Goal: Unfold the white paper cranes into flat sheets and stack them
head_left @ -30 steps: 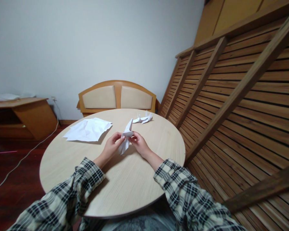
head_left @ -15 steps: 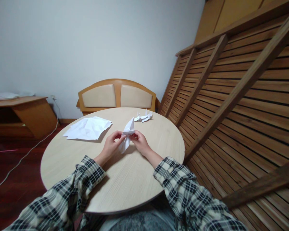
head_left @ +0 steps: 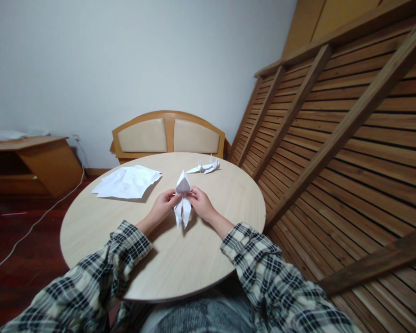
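Observation:
A half-folded white paper figure (head_left: 183, 199) stands upright above the round wooden table (head_left: 166, 259), its point up and two narrow flaps hanging down. My left hand (head_left: 164, 206) pinches its left side and my right hand (head_left: 199, 202) pinches its right side, both with fingers closed on the paper. Both sleeves are plaid.
A loose pile of white paper sheets (head_left: 126, 182) lies on the far left of the table. Folded white paper cranes (head_left: 205, 167) sit at the far edge. A wooden chair back (head_left: 168, 136) stands behind the table; a slatted wooden structure (head_left: 333, 138) rises close on the right.
The paper figure has been turned from a slanted, side-on position to face me upright, with its two lower flaps now spread apart. Both hands stayed on it.

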The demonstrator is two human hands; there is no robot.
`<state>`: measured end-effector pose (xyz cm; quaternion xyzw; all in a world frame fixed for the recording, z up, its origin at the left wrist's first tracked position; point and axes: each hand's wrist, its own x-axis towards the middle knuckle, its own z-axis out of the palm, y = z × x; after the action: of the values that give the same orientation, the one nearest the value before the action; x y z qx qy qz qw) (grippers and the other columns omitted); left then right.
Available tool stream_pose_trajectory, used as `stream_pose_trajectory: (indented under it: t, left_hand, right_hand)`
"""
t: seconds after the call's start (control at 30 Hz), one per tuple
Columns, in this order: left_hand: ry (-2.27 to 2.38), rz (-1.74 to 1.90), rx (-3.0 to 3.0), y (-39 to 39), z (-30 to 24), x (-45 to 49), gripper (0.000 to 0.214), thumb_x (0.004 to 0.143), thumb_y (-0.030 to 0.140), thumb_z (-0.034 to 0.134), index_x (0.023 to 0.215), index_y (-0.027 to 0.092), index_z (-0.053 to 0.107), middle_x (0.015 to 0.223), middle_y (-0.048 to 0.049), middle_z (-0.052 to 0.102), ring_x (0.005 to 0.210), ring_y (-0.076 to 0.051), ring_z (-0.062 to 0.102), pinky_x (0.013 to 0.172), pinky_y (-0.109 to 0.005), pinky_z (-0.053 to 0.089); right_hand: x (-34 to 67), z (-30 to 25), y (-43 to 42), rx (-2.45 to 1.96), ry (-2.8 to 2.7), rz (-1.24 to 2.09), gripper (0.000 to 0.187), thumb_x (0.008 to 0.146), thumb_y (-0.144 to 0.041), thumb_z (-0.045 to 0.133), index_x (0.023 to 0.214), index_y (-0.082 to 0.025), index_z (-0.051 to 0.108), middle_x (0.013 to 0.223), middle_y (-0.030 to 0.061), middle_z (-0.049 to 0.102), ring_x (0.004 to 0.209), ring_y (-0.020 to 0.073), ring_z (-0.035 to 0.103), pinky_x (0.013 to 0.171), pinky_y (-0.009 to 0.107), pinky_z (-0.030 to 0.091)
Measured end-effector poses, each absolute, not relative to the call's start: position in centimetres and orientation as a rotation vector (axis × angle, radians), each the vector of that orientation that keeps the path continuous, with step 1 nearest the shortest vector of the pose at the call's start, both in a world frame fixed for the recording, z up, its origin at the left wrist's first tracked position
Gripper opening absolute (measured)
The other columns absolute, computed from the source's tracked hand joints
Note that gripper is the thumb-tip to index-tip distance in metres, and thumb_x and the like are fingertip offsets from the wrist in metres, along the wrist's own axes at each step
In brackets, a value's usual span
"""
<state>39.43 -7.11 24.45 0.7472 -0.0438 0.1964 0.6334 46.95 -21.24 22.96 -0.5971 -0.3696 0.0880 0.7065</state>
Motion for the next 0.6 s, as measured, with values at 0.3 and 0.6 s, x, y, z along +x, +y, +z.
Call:
stream_pose_trajectory:
  t: [0.3,0.6]
  left_hand:
    - [-0.098,0.399,1.718,-7.06,24.3,39.25,0.039,0.08,0.051,0.064,0.08,0.013,0.063,0.068,-0.0021,0.058,0.059,-0.013,0.05,0.053,-0.025,0.038]
    - [-0.109,0.253,1.685,-7.45,24.75,38.8,0.034,0.076,0.046,0.066,0.079,0.011,0.066,0.071,-0.0049,0.063,0.06,-0.013,0.051,0.055,-0.025,0.038]
  right_hand:
    - [46.72,22.94,-21.43,-1.38,-0.787,0.331,0.042,0.076,-0.058,0.064,0.081,-0.018,0.055,0.06,-0.0042,0.051,0.05,0.01,0.045,0.046,0.023,0.033]
    - [46.79,23.67,-21.76,-1.342,-0.707,0.35,0.045,0.074,-0.061,0.065,0.076,-0.018,0.053,0.058,-0.0048,0.05,0.049,0.009,0.046,0.047,0.022,0.036]
